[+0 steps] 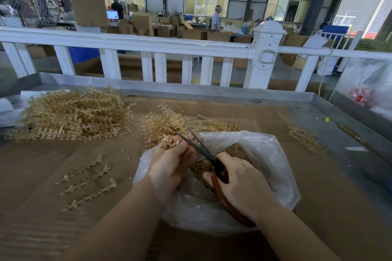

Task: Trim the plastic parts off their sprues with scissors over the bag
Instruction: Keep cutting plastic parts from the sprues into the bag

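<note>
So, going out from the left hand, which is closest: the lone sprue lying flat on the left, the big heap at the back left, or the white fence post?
1. Lone sprue, just left of the left hand.
2. Big heap, back left.
3. White fence post, beyond the table's far edge.

Over the clear plastic bag point(265, 154), the left hand point(169, 165) is pinching a small tan sprue point(170, 143) at its fingertips, while the right hand point(244, 188) is gripping the red-handled scissors point(220, 174), whose dark blades are standing slightly apart, tips just beside the sprue. Loose cut pieces point(235, 152) are lying inside the bag. The bag is sitting on a cardboard-covered desk point(53, 229). A big heap of sprues point(72, 112) is lying at far left, a smaller heap point(165, 123) just beyond the hands, one flat sprue point(87, 182) near the left forearm, another point(305, 137) off to the right. A white railing point(148, 44) is running behind the desk.
</note>
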`<control>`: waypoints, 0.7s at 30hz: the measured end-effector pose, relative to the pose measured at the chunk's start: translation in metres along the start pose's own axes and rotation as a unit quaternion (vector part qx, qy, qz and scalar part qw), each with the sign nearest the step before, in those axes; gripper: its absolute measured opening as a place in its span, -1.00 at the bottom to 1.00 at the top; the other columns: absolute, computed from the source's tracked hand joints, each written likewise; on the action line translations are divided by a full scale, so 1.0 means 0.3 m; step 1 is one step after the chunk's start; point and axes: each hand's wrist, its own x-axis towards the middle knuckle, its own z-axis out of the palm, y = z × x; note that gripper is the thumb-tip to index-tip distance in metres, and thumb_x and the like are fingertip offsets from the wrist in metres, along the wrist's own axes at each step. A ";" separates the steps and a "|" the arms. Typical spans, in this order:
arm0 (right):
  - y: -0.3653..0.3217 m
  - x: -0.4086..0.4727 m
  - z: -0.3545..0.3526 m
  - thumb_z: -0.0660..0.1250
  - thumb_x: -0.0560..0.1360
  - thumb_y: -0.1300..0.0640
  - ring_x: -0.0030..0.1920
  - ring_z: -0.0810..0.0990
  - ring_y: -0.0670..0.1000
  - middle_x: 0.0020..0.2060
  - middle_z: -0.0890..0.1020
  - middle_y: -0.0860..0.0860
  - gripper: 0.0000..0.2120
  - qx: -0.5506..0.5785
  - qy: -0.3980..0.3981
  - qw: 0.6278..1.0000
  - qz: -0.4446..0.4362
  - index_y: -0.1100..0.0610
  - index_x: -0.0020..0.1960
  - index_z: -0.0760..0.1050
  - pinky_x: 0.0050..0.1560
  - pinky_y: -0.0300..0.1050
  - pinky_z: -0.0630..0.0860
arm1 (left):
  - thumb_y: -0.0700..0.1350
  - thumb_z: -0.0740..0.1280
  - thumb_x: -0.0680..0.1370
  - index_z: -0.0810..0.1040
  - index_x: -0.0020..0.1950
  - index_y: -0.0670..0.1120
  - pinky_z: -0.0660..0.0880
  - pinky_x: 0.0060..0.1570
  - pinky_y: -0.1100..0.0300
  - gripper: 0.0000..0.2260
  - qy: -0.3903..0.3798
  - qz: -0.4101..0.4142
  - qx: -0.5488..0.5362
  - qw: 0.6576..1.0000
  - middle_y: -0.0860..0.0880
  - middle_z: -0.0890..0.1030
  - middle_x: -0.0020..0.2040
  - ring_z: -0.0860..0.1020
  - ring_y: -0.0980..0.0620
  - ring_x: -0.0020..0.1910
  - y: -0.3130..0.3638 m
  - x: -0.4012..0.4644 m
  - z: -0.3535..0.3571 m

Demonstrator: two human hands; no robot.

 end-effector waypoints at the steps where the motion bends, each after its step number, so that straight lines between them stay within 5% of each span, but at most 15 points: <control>1: -0.002 0.000 -0.001 0.19 0.50 -0.26 -0.04 0.48 -0.13 -0.11 0.54 -0.15 -0.68 0.005 -0.004 1.000 0.001 -0.09 0.12 0.41 -0.07 -0.30 0.38 | -0.38 0.27 0.54 0.52 0.12 -0.29 0.57 -0.44 0.23 -0.83 -0.003 0.001 -0.001 1.000 -0.19 0.62 -0.20 0.64 0.01 -0.39 -0.002 0.001 -0.002; 8: -0.010 0.013 -0.014 0.18 0.49 -0.25 -0.10 0.51 -0.12 -0.17 0.55 -0.10 -0.70 0.038 -0.028 0.999 0.012 -0.05 0.03 0.42 -0.06 -0.20 0.46 | -0.37 0.30 0.51 0.55 -0.10 -0.28 0.54 -0.45 0.26 -0.95 -0.029 0.010 0.000 1.000 -0.14 0.65 -0.35 0.64 0.03 -0.41 -0.012 0.003 -0.010; 21: -0.017 0.018 -0.005 0.21 0.51 -0.24 -0.19 0.56 -0.05 -0.23 0.59 -0.06 -0.69 0.016 -0.014 1.000 0.010 0.01 -0.02 0.41 -0.14 -0.19 0.47 | -0.32 0.35 0.49 0.57 0.01 -0.24 0.56 -0.41 0.24 -0.88 -0.032 -0.003 0.024 0.999 -0.13 0.67 -0.26 0.65 0.03 -0.37 -0.023 0.031 -0.018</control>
